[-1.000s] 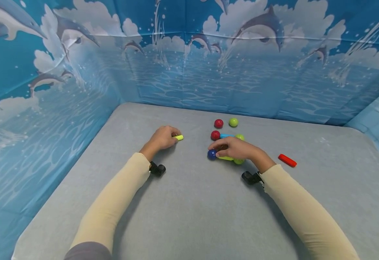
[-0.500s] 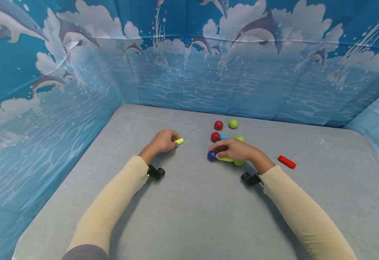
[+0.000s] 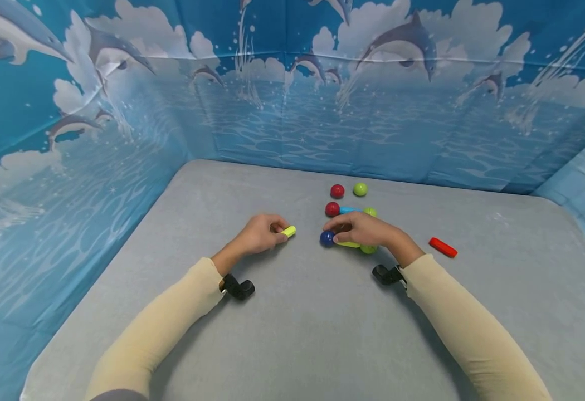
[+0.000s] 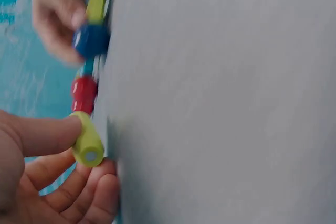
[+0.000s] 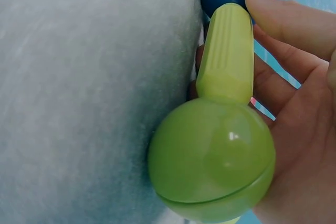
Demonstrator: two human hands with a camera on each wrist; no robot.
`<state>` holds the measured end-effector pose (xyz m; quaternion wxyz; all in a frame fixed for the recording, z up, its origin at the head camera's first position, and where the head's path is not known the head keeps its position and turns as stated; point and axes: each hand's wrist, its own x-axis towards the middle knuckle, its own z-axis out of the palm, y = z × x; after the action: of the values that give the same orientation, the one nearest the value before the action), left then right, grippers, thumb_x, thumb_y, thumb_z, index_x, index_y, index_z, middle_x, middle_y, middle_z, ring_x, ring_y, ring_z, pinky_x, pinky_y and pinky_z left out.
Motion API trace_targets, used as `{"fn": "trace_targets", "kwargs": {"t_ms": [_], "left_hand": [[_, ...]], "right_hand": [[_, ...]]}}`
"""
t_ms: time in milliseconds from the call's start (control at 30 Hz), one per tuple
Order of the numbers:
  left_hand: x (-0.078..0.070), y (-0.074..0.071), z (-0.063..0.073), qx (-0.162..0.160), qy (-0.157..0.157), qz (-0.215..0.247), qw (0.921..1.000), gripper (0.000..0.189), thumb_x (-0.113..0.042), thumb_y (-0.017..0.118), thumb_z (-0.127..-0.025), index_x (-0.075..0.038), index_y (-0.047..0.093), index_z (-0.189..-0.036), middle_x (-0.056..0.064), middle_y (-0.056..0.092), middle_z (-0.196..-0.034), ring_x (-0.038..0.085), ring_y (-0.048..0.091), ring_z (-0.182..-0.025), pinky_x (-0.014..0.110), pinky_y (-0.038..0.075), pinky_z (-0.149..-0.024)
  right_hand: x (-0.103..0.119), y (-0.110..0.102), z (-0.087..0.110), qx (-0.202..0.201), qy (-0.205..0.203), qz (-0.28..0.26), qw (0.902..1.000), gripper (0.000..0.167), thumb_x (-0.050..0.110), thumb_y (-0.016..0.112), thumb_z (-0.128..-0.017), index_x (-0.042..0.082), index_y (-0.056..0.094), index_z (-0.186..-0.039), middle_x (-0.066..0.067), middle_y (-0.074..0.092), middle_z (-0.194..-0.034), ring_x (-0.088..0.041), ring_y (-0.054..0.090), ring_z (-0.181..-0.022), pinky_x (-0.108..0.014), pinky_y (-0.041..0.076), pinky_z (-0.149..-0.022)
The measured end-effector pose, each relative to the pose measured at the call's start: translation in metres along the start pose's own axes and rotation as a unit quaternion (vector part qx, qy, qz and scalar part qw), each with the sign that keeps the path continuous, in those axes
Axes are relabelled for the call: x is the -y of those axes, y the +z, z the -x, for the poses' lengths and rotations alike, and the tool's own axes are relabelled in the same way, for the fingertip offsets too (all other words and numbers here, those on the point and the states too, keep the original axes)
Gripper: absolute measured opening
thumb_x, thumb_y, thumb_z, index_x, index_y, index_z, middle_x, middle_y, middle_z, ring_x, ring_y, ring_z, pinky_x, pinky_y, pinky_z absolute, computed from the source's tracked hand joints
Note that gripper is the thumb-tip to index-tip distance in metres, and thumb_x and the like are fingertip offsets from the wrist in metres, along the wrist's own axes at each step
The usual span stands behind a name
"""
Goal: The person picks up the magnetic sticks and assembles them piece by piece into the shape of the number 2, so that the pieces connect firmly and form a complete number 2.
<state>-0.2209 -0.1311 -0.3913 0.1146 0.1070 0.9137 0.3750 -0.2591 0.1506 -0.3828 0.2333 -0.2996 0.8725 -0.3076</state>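
Note:
My left hand point(image 3: 261, 233) pinches a yellow-green magnetic rod point(image 4: 87, 142) between thumb and fingers, its round end with a grey metal disc facing the wrist camera. To the right, my right hand point(image 3: 365, 228) holds a blue ball point(image 3: 327, 239), thumb against it and fingers behind. That ball joins a ribbed yellow-green rod point(image 5: 227, 56), whose other end meets a large green ball point(image 5: 212, 158). Just beyond the right hand lie a red ball point(image 3: 332, 209), a light-blue rod point(image 3: 350, 210) and another green ball point(image 3: 370, 212), in a row and partly hidden by the hand.
Farther back on the grey table point(image 3: 292, 334) sit a loose red ball point(image 3: 337, 191) and a loose green ball point(image 3: 360, 189). A red rod point(image 3: 443, 247) lies right of the right hand. A dolphin-print curtain point(image 3: 292, 122) borders the table at the back and sides.
My left hand has moved right and nearer to me with the yellow-green rod, closing toward the blue ball. My right hand has stayed at the blue ball.

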Motion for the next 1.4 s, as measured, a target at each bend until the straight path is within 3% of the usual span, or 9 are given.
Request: {"fn": "trace_targets", "kwargs": {"t_ms": [167, 367, 533, 733, 1000, 1233, 1400], "left_hand": [[-0.01, 0.015, 0.019, 0.003, 0.0, 0.073, 0.9973, 0.021, -0.01, 0.07, -0.09, -0.006, 0.071, -0.111, 0.009, 0.067, -0.097, 0.014, 0.058, -0.076, 0.024, 0.048, -0.056], [-0.027, 0.033, 0.03, 0.012, -0.028, 0.172, 0.9847, 0.022, -0.011, 0.071, -0.089, -0.005, 0.072, -0.11, 0.008, 0.068, -0.094, 0.012, 0.058, -0.07, 0.024, 0.048, -0.058], [-0.037, 0.044, 0.026, -0.003, -0.049, 0.174, 0.9835, 0.021, -0.013, 0.072, -0.089, -0.006, 0.072, -0.108, 0.007, 0.069, -0.094, 0.011, 0.059, -0.071, 0.022, 0.047, -0.058], [-0.038, 0.051, 0.021, -0.024, -0.051, 0.176, 0.9828, 0.017, -0.012, 0.073, -0.088, -0.003, 0.073, -0.102, 0.008, 0.07, -0.087, 0.01, 0.057, -0.065, 0.02, 0.045, -0.056], [-0.044, 0.064, 0.02, -0.049, -0.074, 0.216, 0.9724, 0.013, -0.01, 0.073, -0.087, -0.002, 0.07, -0.095, 0.004, 0.065, -0.08, 0.01, 0.056, -0.063, 0.02, 0.045, -0.056], [-0.047, 0.066, 0.016, -0.016, -0.109, 0.28, 0.9538, 0.013, -0.011, 0.066, -0.094, 0.0, 0.068, -0.101, 0.006, 0.066, -0.09, 0.011, 0.059, -0.069, 0.021, 0.052, -0.065], [-0.048, 0.067, 0.015, -0.012, -0.118, 0.291, 0.9493, 0.012, -0.007, 0.064, -0.094, 0.002, 0.068, -0.102, 0.005, 0.064, -0.089, 0.01, 0.059, -0.067, 0.021, 0.053, -0.065]], "right_hand": [[0.002, 0.001, -0.001, 0.0, 0.002, 0.004, 1.0, 0.038, 0.017, 0.06, -0.099, 0.009, 0.059, -0.136, -0.016, 0.059, -0.14, -0.032, 0.055, -0.128, -0.05, 0.047, -0.106], [0.003, 0.0, 0.0, -0.005, 0.011, 0.006, 0.9999, 0.038, 0.016, 0.061, -0.098, 0.011, 0.06, -0.135, -0.014, 0.06, -0.139, -0.03, 0.055, -0.127, -0.05, 0.047, -0.105], [0.0, 0.0, -0.002, -0.005, 0.01, 0.007, 0.9999, 0.038, 0.016, 0.06, -0.098, 0.012, 0.061, -0.136, -0.013, 0.06, -0.138, -0.028, 0.056, -0.124, -0.05, 0.048, -0.103], [-0.002, 0.0, -0.004, -0.003, 0.006, 0.005, 1.0, 0.038, 0.017, 0.061, -0.098, 0.012, 0.061, -0.135, -0.013, 0.06, -0.138, -0.028, 0.056, -0.124, -0.049, 0.048, -0.103], [-0.004, 0.0, -0.005, -0.01, -0.001, -0.005, 0.9999, 0.036, 0.014, 0.062, -0.097, 0.01, 0.063, -0.132, -0.013, 0.063, -0.133, -0.027, 0.059, -0.118, -0.046, 0.05, -0.099], [-0.004, 0.0, -0.007, -0.008, -0.01, -0.016, 0.9998, 0.034, 0.013, 0.062, -0.097, 0.007, 0.063, -0.131, -0.017, 0.063, -0.132, -0.031, 0.062, -0.119, -0.047, 0.051, -0.101], [-0.004, 0.0, -0.006, -0.01, -0.01, -0.016, 0.9998, 0.034, 0.013, 0.063, -0.097, 0.008, 0.063, -0.13, -0.015, 0.065, -0.129, -0.031, 0.062, -0.12, -0.047, 0.051, -0.101]]}}
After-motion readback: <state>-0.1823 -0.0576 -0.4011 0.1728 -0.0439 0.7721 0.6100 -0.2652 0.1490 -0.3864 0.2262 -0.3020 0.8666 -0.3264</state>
